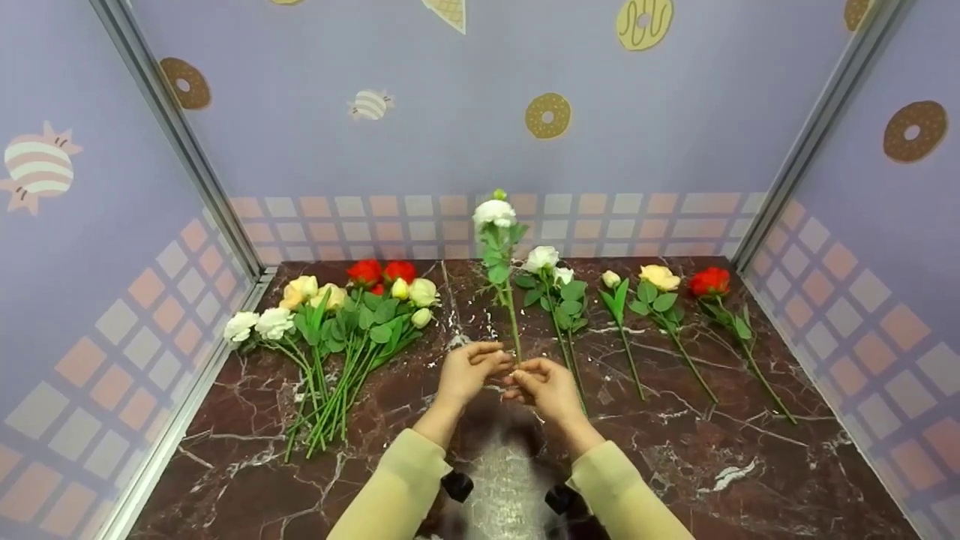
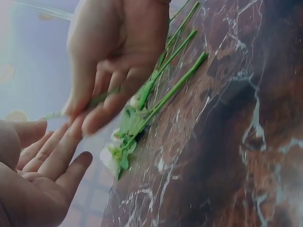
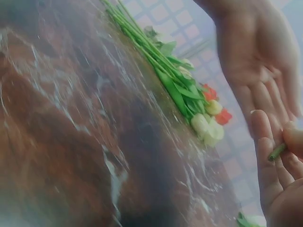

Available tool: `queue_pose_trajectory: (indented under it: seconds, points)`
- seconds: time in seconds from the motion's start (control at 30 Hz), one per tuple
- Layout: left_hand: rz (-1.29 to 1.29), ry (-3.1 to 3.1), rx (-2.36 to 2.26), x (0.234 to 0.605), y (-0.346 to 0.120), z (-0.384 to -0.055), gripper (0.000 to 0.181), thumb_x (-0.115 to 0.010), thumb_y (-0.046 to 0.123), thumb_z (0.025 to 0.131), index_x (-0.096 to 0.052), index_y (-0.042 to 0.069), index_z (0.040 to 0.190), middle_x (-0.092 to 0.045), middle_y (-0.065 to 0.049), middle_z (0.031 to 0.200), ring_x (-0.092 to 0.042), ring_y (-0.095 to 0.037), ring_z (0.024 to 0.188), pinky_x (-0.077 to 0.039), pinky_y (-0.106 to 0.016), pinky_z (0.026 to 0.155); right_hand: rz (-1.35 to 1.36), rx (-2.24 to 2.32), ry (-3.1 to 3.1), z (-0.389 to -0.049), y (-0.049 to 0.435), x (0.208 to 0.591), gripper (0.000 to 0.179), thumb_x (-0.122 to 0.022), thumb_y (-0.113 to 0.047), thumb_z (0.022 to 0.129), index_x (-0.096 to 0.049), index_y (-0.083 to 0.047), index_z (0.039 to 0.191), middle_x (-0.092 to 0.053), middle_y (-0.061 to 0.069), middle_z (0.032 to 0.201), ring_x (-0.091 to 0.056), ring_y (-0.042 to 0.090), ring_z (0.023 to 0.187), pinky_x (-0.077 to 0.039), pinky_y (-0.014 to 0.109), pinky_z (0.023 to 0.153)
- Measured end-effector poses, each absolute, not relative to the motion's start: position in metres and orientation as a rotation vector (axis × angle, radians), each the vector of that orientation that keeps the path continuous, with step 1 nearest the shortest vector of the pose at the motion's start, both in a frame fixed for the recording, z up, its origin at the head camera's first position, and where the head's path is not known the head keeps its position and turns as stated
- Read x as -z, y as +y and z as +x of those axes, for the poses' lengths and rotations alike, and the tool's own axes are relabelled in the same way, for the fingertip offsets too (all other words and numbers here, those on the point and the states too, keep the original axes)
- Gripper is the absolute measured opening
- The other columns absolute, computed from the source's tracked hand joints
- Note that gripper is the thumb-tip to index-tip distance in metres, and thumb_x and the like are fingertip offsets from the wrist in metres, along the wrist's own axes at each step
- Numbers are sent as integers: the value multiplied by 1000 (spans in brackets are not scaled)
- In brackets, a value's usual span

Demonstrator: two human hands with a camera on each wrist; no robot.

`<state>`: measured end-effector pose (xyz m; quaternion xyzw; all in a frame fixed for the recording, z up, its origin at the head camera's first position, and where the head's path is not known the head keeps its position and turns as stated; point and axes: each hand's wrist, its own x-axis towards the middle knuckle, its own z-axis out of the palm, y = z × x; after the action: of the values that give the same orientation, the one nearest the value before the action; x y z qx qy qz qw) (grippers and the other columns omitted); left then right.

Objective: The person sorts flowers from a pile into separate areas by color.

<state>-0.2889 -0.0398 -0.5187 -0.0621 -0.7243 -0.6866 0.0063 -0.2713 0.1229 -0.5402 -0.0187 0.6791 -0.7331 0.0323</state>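
Note:
Upright in front of me stands a long-stemmed white flower (image 1: 495,215) with a green bud above the bloom and leaves below it. My right hand (image 1: 550,390) pinches its stem low down between thumb and fingers; the cut stem end (image 3: 277,152) pokes out beside the thumb in the right wrist view. Close beside it, my left hand (image 1: 469,371) has its fingers loosely extended, with the fingertips right by the right hand and the stem. In the left wrist view the left hand (image 2: 45,175) shows a relaxed palm below the right hand (image 2: 118,56).
To the left on the dark marble table (image 1: 247,487) lies a bunch of red, white and yellow flowers (image 1: 367,322). Right of the hands lie white roses (image 1: 543,259), a pale bud (image 1: 611,279), a yellow rose (image 1: 659,278) and a red rose (image 1: 709,281). Patterned walls (image 1: 480,150) enclose the table.

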Motion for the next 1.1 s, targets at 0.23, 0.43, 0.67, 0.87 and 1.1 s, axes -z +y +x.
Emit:
queue_pose_trajectory:
  seconds: [0.23,0.43,0.67,0.87,1.1]
  points:
    - [-13,-2252,2132,525,-79,-292,30,-63,3,100,-63,-14,125,-73,-31,111,-77,-37,99,-61,-47,94,80,2280,2194,-281,145,541,17,-64,7,96,-61,17,109,-76,28,92,-73,14,60,-65,34,62]
    - [174,-2267,1998,525,-127,-298,28,-59,2,102,-63,-14,125,-74,-29,112,-75,-40,103,-62,-46,93,146,2161,2430,-290,167,544,11,-64,6,97,-64,14,104,-76,30,94,-76,25,64,-66,42,65]
    - [412,-2350,1646,524,-183,-301,29,-58,11,105,-68,-6,126,-75,-24,118,-71,-39,111,-61,-45,94,221,1995,2671,-296,186,553,7,-65,6,96,-66,12,99,-76,29,91,-77,35,70,-66,39,64]
    - [576,-2326,1454,528,-223,-296,31,-56,11,105,-67,-4,129,-67,-30,127,-63,-44,117,-52,-53,100,344,1708,2858,-297,199,565,7,-70,-3,94,-70,4,98,-79,21,91,-77,26,66,-59,23,55]
    - [773,-2222,1381,542,-253,-289,34,-53,7,105,-59,-5,137,-58,-30,134,-57,-44,123,-47,-56,106,418,1580,2886,-297,206,573,8,-68,-6,96,-70,2,98,-79,21,93,-77,24,65,-60,27,56]
